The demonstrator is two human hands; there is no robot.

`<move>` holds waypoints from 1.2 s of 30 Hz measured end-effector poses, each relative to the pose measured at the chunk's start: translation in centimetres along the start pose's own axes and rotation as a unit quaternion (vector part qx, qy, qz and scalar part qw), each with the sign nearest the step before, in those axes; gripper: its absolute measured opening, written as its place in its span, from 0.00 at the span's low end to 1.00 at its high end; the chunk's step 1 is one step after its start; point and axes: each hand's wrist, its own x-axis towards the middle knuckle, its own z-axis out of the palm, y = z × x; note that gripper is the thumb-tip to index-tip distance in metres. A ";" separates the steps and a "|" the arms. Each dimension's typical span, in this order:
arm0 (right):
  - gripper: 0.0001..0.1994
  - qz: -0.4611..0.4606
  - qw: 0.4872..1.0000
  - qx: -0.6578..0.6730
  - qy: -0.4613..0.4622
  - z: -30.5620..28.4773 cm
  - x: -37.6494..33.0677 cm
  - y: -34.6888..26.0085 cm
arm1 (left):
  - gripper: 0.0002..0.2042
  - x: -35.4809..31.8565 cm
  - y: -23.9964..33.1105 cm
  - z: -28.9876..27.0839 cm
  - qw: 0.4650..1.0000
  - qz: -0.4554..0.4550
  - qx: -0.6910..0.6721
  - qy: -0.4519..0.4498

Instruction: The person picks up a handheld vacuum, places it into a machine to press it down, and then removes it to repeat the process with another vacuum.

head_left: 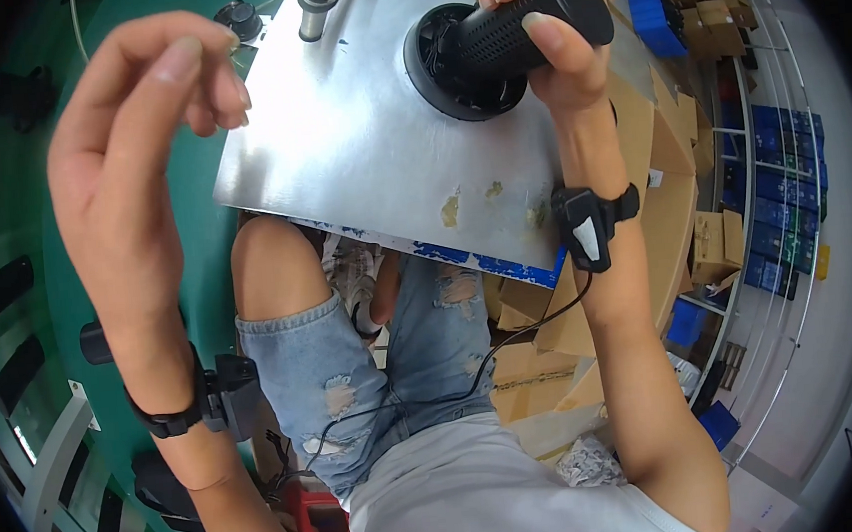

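My right hand (570, 55) is wrapped round a black perforated cylinder (513, 37), thumb on the near side and fingers over the far side. The cylinder leans, its left end at a round black ribbed base (468, 98) on the metal tabletop (366, 141). Whether the two are joined I cannot tell. My left hand (149, 113) is raised to the left, above the table's left edge. Its fingers are curled, with thumb and forefinger drawn close together; anything between them is too small or hidden to make out.
At the far edge of the metal table stands a metal post with a dark knob (317, 4), and a black knob-like part (239, 19) is left of it. Cardboard boxes (659, 178) and shelves with blue bins (780, 188) are to the right. A black cable (437, 399) crosses my lap.
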 end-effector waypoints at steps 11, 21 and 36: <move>0.20 -0.069 0.965 -0.191 0.164 3.1 -0.6 -0.2 | 0.14 -0.6 -1.8 -0.2 0.997 0.031 -0.052 0.047; 0.22 -0.035 0.991 -0.107 0.069 1.2 -0.8 -0.9 | 0.16 4.2 -3.7 -1.6 0.994 0.069 0.060 0.067; 0.23 -0.031 0.998 -0.053 -0.013 -1.3 -0.2 0.6 | 0.19 15.1 -13.9 -3.4 0.951 0.233 0.117 -0.164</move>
